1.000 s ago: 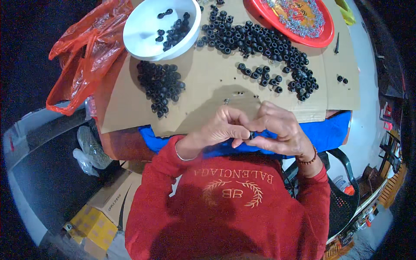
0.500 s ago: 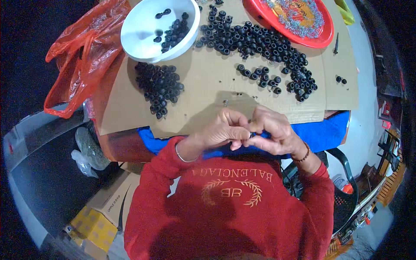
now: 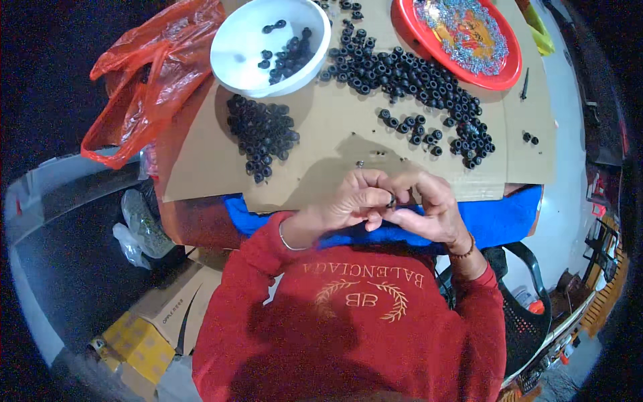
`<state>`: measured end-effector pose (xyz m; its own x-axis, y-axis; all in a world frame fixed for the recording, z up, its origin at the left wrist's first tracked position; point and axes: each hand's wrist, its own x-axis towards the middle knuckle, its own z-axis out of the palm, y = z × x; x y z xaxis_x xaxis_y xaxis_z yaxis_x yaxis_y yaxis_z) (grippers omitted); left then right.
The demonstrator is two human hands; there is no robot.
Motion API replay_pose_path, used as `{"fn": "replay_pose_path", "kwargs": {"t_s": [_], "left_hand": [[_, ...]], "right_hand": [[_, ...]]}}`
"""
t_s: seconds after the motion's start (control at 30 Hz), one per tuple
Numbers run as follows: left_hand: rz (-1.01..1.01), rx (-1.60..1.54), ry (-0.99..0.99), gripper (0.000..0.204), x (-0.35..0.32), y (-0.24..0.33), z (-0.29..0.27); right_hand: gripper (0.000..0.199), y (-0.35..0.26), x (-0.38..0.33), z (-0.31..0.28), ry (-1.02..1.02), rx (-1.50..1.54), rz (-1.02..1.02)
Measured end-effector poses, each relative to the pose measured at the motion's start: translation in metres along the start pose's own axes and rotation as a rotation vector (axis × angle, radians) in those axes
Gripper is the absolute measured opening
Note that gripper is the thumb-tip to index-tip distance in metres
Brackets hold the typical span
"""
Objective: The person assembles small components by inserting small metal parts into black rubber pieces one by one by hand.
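The person wears a red long-sleeved sweatshirt (image 3: 348, 328) with gold block lettering across the chest and, under it, a gold emblem of two leafy sprigs around paired letters. The cuffs are ribbed and pushed a little up the forearms. A thin pale bangle (image 3: 284, 236) circles the left wrist. A bracelet (image 3: 463, 252) of what seem to be small brown beads circles the right wrist. Both hands are bare, without gloves.
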<state>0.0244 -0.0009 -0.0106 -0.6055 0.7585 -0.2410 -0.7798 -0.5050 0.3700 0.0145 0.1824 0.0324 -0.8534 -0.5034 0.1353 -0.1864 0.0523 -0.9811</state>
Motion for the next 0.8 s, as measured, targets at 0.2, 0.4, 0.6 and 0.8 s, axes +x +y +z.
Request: {"fn": "replay_pose_path", "kwargs": {"t_s": [0.2,0.4,0.6,0.8], "left_hand": [[0.566,0.611,0.347,0.013,-0.022,0.042,0.028],[1.151,1.247,0.929,0.018,-0.029,0.119,0.034],[1.096,2.062,1.167,0.027,-0.028,0.155,0.004],[1.116,2.217,0.729,0.024,0.002,0.104,0.024]], "right_hand": [[0.016,0.006,0.006,-0.006,0.185,-0.412,-0.024],[0.031,0.024,0.011,0.021,0.185,-0.841,-0.259],[0.024,0.039,0.019,0.037,0.132,-1.007,-0.293],[0.019,0.038,0.011,0.027,0.137,-0.912,-0.312]]}}
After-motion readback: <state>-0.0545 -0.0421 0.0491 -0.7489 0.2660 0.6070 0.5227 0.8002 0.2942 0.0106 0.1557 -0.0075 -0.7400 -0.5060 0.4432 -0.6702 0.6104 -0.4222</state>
